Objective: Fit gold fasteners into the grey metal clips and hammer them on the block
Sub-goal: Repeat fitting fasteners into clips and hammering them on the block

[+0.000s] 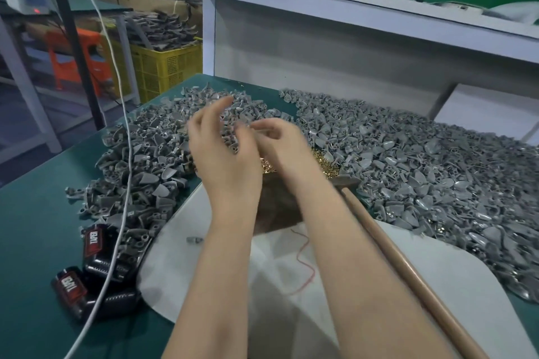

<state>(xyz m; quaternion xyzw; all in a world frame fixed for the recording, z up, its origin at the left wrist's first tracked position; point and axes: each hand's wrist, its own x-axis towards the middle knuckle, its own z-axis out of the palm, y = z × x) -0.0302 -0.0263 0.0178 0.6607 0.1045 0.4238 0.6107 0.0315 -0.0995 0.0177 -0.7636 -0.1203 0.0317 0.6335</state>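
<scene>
Now, the risk: both hands work in mid-air over the heaps, so a small fastener fumbled here would probably drop among the clips and be hard to find.
Second risk: the hammer (379, 230) lies slantwise with its head against the right heap; a forearm swinging back could knock it.
Left hand (226, 154): raised, fingers loosely spread and blurred; I cannot tell whether it has anything.
Right hand (281, 144): fingers curled, tips meeting the left thumb; whatever it may pinch is too blurred to tell.
Grey metal clips (145, 154): dull grey, scoop-shaped with small tubes, in two heaps, one toward the tabletop (35, 227) left edge, a wider one running to the right edge.
Gold fasteners (325, 162): a small shiny pile between the heaps, just under the hands.
Block (277, 207): brown, mid-tabletop below the wrists, on a white sheet (350, 285) at the near edge, nothing visibly on it.
</scene>
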